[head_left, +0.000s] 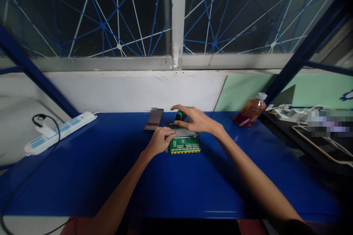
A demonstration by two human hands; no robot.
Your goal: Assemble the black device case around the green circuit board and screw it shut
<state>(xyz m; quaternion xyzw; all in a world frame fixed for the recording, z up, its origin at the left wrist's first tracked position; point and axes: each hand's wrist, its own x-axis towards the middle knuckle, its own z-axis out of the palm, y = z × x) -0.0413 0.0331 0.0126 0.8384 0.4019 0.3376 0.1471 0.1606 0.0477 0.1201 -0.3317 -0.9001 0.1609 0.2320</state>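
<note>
A green circuit board (186, 146) with a yellow front edge lies flat on the blue table, partly under a grey flat panel (185, 131). My left hand (160, 140) is closed at the panel's left edge, fingers over the top and thumb at the front. Above the panel, my right hand (197, 119) curls around a stubby black-and-green handle (180, 115), which looks like a screwdriver's. Its thumb lies in front and the index finger reaches past it to the left. The handle's lower end is hidden behind the thumb and panel.
A phone (153, 119) lies behind my left hand. On the left is a white power strip (63, 131) with a black cable (52, 147). A drink bottle (250, 111) leans at the back right, near cables (317, 132) and a blue frame post (289, 69).
</note>
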